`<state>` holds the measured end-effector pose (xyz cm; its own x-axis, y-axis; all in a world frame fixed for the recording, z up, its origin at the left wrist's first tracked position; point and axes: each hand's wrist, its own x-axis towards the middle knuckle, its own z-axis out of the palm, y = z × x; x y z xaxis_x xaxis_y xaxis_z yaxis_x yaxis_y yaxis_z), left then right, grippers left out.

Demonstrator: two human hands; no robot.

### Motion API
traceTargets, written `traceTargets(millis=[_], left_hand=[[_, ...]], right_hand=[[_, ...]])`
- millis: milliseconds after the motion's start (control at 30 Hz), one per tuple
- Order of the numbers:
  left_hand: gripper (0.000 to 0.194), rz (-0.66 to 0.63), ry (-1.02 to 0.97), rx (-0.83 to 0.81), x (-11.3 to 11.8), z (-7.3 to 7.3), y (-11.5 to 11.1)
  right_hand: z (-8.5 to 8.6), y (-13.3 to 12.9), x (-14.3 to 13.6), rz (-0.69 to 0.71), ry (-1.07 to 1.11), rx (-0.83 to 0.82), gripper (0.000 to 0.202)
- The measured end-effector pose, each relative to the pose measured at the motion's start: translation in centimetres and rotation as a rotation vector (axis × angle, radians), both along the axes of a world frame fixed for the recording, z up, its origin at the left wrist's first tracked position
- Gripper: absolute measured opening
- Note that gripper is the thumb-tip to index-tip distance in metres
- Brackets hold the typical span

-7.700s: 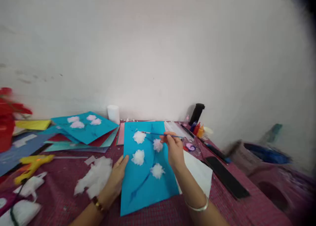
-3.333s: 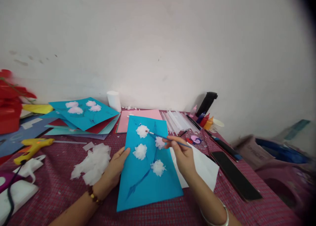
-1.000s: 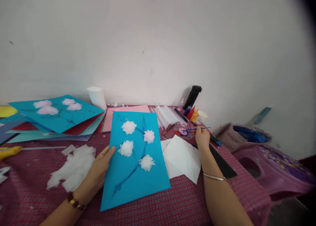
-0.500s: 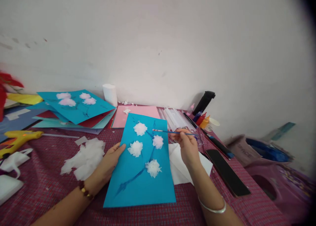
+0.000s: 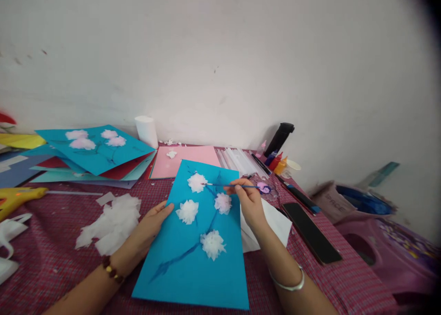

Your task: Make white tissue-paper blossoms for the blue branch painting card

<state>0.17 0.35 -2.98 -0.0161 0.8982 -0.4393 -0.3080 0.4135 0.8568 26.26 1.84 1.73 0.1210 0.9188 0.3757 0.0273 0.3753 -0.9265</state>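
Note:
A blue sheet (image 5: 193, 273) with painted dark branches bears several white paper flowers. My left hand (image 5: 155, 221) grips its left edge, the thumb on top. In my right hand (image 5: 248, 200) is a thin blue paintbrush (image 5: 227, 185), pinched between the fingers over the sheet's upper right. The brush tip touches or nearly touches the right side of the upper left flower (image 5: 197, 182). Faint pink shows on the flower at the right (image 5: 223, 203); the lowest flower (image 5: 213, 244) looks white. Behind my right hand lies a palette with pink and purple paint (image 5: 263, 188).
On the left are another flowered blue sheet (image 5: 96, 156) on a paper stack, crumpled white tissue (image 5: 112, 223) and a yellow glue gun (image 5: 20, 200). To the right lie paint bottles (image 5: 280, 165), a cutter (image 5: 299, 196) and a black phone (image 5: 312, 232).
My right hand has moved left with the brush, bringing its tip to the upper left flower. The sheet has come slightly nearer, and the view has shifted a little to the right.

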Motion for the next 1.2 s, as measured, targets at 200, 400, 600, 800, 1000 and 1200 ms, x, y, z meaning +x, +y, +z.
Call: traceTargets(millis=[200, 400, 600, 800, 1000, 1200], left_hand=[[0.054, -0.012, 0.023, 0.004, -0.2, -0.5, 0.1], [0.051, -0.041, 0.008, 0.019, -0.1, 0.0, -0.1], [0.042, -0.045, -0.016, 0.040, 0.3, 0.7, -0.3], [0.040, -0.042, 0.007, 0.023, 0.3, 1.0, -0.4], [0.041, -0.038, 0.002, 0.034, 0.2, 0.7, -0.3], [0.042, -0.138, -0.016, 0.052, 0.1, 0.1, 0.0]], right_hand=[[0.1, -0.2, 0.1, 0.022, 0.065, 0.009, 0.014], [-0.1, -0.2, -0.1, 0.023, -0.002, -0.008, 0.014], [-0.1, -0.6, -0.4, 0.042, 0.001, 0.004, 0.013], [-0.5, -0.9, -1.0, 0.036, -0.130, 0.014, 0.016], [-0.5, -0.8, -0.7, 0.007, -0.062, 0.051, 0.014], [-0.6, -0.9, -1.2, 0.052, -0.128, 0.028, 0.016]])
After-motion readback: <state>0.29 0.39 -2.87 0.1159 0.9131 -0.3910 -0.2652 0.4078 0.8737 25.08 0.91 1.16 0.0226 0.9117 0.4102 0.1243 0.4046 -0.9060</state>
